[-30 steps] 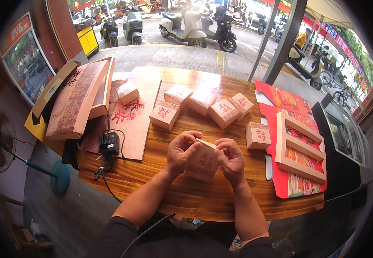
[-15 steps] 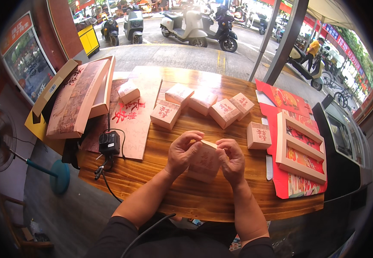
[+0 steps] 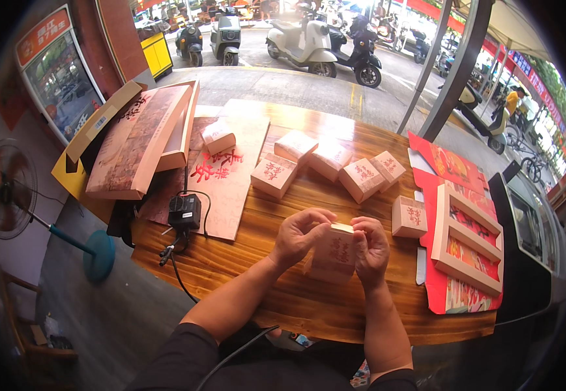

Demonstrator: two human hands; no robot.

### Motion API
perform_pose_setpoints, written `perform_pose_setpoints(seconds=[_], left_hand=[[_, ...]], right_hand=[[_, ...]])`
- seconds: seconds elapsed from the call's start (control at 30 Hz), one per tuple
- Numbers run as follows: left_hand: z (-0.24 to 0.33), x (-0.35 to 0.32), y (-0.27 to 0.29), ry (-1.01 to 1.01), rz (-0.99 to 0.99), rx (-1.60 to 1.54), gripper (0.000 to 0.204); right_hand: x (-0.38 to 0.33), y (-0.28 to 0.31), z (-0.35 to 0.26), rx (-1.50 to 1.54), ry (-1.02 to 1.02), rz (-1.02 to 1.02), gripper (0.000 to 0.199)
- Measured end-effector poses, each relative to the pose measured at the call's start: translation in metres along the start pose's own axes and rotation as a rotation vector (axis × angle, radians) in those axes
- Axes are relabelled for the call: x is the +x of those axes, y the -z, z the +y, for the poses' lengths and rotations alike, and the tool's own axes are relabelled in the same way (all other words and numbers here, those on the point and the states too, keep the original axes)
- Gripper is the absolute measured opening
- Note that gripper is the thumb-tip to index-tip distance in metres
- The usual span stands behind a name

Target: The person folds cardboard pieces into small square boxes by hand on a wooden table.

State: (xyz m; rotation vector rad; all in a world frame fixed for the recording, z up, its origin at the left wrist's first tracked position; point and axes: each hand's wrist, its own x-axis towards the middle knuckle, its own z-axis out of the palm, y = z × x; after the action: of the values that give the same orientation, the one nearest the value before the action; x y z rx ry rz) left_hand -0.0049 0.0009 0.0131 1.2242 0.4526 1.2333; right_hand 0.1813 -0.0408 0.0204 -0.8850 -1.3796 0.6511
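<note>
Near the front middle of the wooden table, a small pinkish cardboard box (image 3: 333,257) with red lettering stands with its lid flap raised. My left hand (image 3: 302,236) pinches the flap's upper left corner between thumb and fingers. At the upper right corner, my right hand (image 3: 370,247) grips it the same way. The flap's pale folded edge shows between my fingertips. To the right sits a closed small box (image 3: 409,217) of the same kind. Behind my hands, several matching boxes (image 3: 275,174) form a loose cluster.
A flat printed board (image 3: 231,215) lies at left, bearing another small box (image 3: 218,137) and a black power adapter (image 3: 184,210) with cables. Large cartons (image 3: 141,140) lean behind it. At right, a divided cardboard frame (image 3: 470,238) rests on red packaging (image 3: 436,293). A fan stands left of the table.
The whole scene has shifted rightward in the picture as the view turned slightly left. Both hands keep their pinch on the box flap, with fingers slightly adjusted.
</note>
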Motion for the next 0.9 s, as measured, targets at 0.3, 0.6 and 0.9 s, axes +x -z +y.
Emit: perform_pose_setpoints(seconds=[0.3, 0.6, 0.9], left_hand=[[-0.008, 0.0, 0.003, 0.035, -0.145, -0.078, 0.016], [-0.001, -0.002, -0.007, 0.039, -0.146, 0.004, 0.023], [-0.007, 0.007, 0.006, 0.155, 0.202, -0.152, 0.024]], right_hand=[[-0.003, 0.0, 0.001, 0.193, -0.138, 0.022, 0.018], [-0.003, 0.002, 0.001, 0.28, -0.231, 0.009, 0.022], [-0.006, -0.002, 0.013, 0.122, -0.179, -0.065, 0.041]])
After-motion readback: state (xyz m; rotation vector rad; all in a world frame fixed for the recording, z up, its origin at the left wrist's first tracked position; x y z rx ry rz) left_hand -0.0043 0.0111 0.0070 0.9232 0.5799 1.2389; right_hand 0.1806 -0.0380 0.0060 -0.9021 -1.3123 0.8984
